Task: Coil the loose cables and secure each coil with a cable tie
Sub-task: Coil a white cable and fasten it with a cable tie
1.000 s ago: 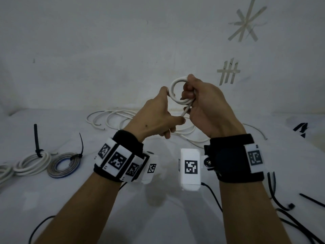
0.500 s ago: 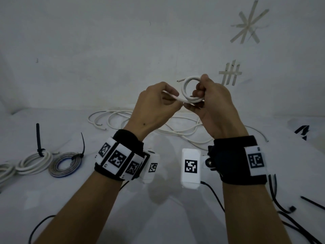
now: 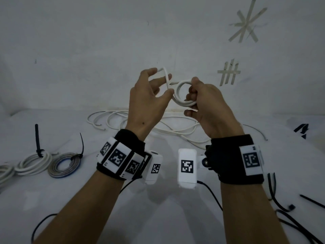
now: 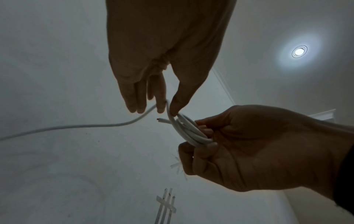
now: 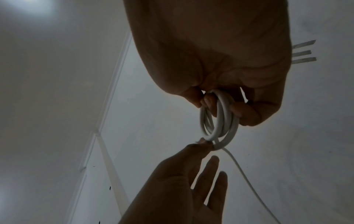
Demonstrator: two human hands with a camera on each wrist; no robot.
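Note:
A small white cable coil [image 3: 182, 101] is held up in front of the wall. My right hand [image 3: 192, 90] grips its right side, fingers through the loop and thumb on top. My left hand [image 3: 164, 85] is just left of the coil and pinches the cable's free strand [image 4: 76, 126] between thumb and index finger, with the other fingers straight. The coil [image 4: 187, 131] shows a cut cable end poking out to the left. In the right wrist view the coil [image 5: 220, 121] hangs from my right hand [image 5: 220, 103], and the strand [image 5: 249, 181] trails down past my left hand [image 5: 191, 174].
Loose white cables [image 3: 133, 118] sprawl on the white table at the back. Tied coils lie at the left: a white coil [image 3: 33, 162] and a grey-blue coil [image 3: 65, 164], each with a black tie. Black cable ties [image 3: 281, 203] lie at the right.
My left hand rose from below the coil to its upper left, carrying the strand around, and its fingers spread. My right hand kept its grip and shifted slightly right.

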